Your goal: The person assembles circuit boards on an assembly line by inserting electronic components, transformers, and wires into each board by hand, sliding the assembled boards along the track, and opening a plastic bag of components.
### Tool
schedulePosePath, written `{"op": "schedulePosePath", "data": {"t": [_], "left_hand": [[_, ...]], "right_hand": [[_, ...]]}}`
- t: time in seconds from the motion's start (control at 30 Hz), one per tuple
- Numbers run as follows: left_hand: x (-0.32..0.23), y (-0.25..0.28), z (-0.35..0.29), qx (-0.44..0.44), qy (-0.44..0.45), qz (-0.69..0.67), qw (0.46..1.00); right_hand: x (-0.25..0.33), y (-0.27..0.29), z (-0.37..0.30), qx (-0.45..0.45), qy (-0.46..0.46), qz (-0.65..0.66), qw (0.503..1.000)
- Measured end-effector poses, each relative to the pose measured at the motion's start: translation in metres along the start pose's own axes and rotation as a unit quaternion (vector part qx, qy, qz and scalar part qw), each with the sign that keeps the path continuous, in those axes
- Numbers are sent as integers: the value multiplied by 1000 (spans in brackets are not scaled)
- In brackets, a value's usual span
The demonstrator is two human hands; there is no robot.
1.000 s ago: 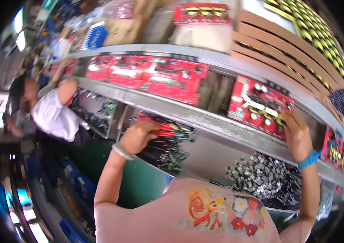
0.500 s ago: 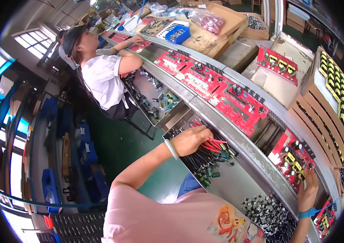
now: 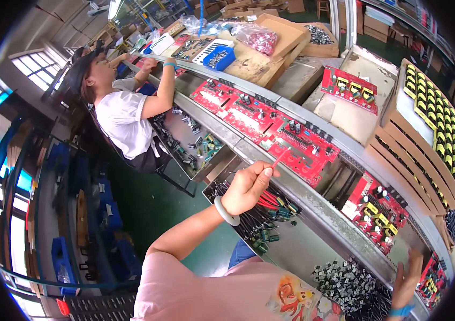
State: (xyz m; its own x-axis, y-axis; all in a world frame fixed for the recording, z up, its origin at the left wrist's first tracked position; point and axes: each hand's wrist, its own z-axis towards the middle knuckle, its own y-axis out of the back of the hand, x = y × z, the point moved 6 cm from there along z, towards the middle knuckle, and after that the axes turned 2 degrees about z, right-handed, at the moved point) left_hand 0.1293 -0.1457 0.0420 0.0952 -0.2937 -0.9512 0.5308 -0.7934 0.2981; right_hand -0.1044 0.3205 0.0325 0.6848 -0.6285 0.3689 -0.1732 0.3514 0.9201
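Note:
My left hand (image 3: 246, 190) is closed in a pinch on a thin red wire (image 3: 281, 157), raised over the rail beside the conveyor. The wire's tip points toward a red circuit board (image 3: 305, 166) lying on the line. Below that hand, a metal tray (image 3: 305, 241) holds a bundle of black wires (image 3: 246, 222), more red wires (image 3: 270, 201) and green capacitors (image 3: 264, 242). My right hand (image 3: 410, 274), somewhat blurred, hovers empty with thumb and fingers apart at the lower right. Near it lies a populated red board (image 3: 380, 216) with yellow transformers.
Small metal-and-black components (image 3: 345, 281) are heaped near my body. Stacked cardboard trays (image 3: 417, 166) of yellow-black parts stand at the right. Across the line are another red board (image 3: 349, 88) and a blue bin (image 3: 219, 58). A co-worker (image 3: 123, 112) sits at the left.
My left hand has lifted out of the tray with a red wire. My right hand has drawn back from the board with yellow transformers. The co-worker's arms have moved, and the view has shifted.

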Motion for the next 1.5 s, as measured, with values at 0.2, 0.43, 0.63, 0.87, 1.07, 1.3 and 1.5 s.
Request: {"op": "schedulePosePath", "data": {"t": [0.2, 0.43, 0.63, 0.87, 1.07, 1.3, 1.5], "left_hand": [[-11, -40, 23, 30, 58, -188, 980], [-37, -102, 42, 112, -20, -254, 960], [-33, -146, 46, 113, -85, -136, 981], [-52, -179, 44, 144, -218, 74, 962], [-55, -199, 45, 141, -268, 84, 949], [-67, -205, 46, 153, -320, 138, 925], [-79, -205, 42, 164, -389, 234, 876]], "right_hand": [[-21, 23, -128, 94, -173, -186, 963], [-16, 1, -150, 68, -174, -185, 965], [-7, 10, -133, 29, -114, -235, 965], [6, 31, -126, 5, -140, -213, 967], [10, 64, -132, -79, -261, -75, 959], [41, 58, -81, -188, -193, 299, 916], [76, 38, -13, -87, -33, 341, 935]]}}
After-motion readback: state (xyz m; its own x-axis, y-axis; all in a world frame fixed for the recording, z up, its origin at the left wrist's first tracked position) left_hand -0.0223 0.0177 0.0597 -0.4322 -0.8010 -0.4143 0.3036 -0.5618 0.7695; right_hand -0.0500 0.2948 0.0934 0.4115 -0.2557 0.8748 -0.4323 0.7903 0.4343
